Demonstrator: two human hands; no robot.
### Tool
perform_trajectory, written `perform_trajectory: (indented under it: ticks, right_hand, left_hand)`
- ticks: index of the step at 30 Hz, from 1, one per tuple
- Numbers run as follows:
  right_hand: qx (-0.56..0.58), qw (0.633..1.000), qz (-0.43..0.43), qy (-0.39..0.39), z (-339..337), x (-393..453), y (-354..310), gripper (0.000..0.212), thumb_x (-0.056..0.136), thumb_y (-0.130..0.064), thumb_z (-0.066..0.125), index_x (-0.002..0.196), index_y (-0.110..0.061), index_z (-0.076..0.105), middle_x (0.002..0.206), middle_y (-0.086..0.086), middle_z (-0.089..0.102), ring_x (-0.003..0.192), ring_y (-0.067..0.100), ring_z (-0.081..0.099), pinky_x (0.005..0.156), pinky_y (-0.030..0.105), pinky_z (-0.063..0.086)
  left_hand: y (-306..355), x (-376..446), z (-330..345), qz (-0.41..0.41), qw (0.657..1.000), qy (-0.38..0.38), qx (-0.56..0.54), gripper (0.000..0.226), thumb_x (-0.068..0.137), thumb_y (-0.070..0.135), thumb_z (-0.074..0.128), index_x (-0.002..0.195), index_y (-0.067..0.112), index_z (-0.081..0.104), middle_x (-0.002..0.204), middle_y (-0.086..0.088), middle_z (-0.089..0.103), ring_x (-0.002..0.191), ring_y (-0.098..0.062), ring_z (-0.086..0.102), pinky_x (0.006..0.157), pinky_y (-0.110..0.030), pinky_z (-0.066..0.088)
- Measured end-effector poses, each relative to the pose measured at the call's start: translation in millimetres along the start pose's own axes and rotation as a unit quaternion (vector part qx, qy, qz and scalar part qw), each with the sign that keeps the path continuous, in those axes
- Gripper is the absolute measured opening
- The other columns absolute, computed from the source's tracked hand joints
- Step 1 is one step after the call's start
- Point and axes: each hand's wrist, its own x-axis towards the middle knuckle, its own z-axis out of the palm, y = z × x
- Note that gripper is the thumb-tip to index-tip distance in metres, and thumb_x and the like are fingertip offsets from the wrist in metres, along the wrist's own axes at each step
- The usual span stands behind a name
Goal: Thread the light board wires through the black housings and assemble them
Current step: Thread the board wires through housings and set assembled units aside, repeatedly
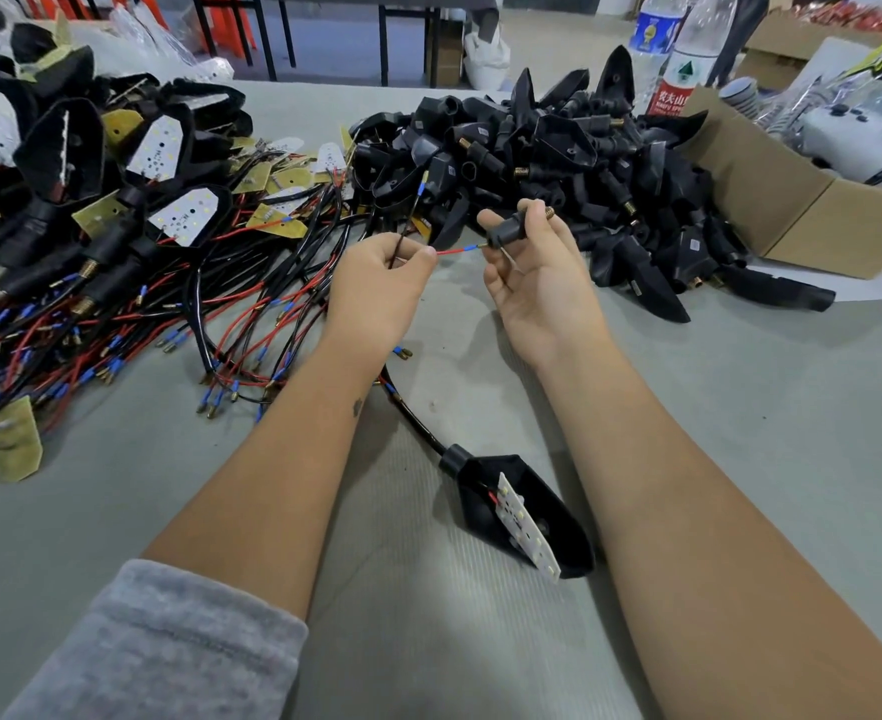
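Left hand (376,275) grip pinches red wire (454,250); right hand (537,272) grip clamps stem (509,228); housing pile (558,148) behind.

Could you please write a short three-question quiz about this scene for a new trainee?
1. True or false: the left hand pinches the red wire.
2. What does the right hand hold? A) a water bottle B) a small black stem piece C) a cardboard box
3. Fill in: the black housing lying between the forearms already contains a white ____ board.

Key: 1 true; 2 B; 3 light.
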Motion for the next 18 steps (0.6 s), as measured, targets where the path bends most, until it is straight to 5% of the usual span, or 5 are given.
perform_trajectory:
  ticks: [4,9,13,18]
  right_hand:
    - [-0.005,1.0,0.01,-0.001,0.1,-0.5,-0.6,0.007,0.1,-0.026,0.053,0.096,-0.023,0.057,0.092,0.004,0.074,0.077,0.014,0.064,0.068,0.023,0.05]
    - [-0.009,1.0,0.017,0.011,1.3,0.1,-0.7,0.01,0.101,-0.02,0.051,0.096,-0.024,0.059,0.092,0.004,0.072,0.086,0.018,0.065,0.075,0.025,0.051]
    - [-0.007,1.0,0.019,0.008,1.8,0.1,-0.4,0.01,0.101,-0.018,0.052,0.097,-0.023,0.06,0.096,0.006,0.069,0.086,0.019,0.065,0.077,0.026,0.053]
    - [-0.011,1.0,0.019,0.0,1.7,-0.1,0.4,0.009,0.101,-0.021,0.052,0.097,-0.023,0.059,0.093,0.004,0.07,0.081,0.015,0.067,0.077,0.025,0.053]
  left_hand:
    - [1.6,0.5,-2.4,-0.002,1.0,0.02,-0.007,0.02,0.092,0.024,0.061,0.073,0.019,0.063,0.062,0.005,0.053,0.061,-0.012,0.047,0.058,-0.027,0.04]
    - [5.3,-1.4,-5.4,-0.014,0.998,0.012,-0.066,0.02,0.091,0.022,0.061,0.084,0.003,0.065,0.049,0.008,0.032,0.044,-0.009,0.027,0.044,-0.02,0.028]
    - [9.5,-2.4,-8.0,-0.032,0.993,0.0,-0.115,0.019,0.089,0.019,0.061,0.07,0.017,0.062,0.053,0.006,0.028,0.046,-0.011,0.021,0.042,-0.021,0.02]
    - [10.7,-1.3,-9.7,-0.048,0.985,-0.016,-0.168,0.018,0.09,0.015,0.06,0.072,0.014,0.061,0.05,0.01,0.028,0.043,-0.008,0.02,0.039,-0.019,0.019]
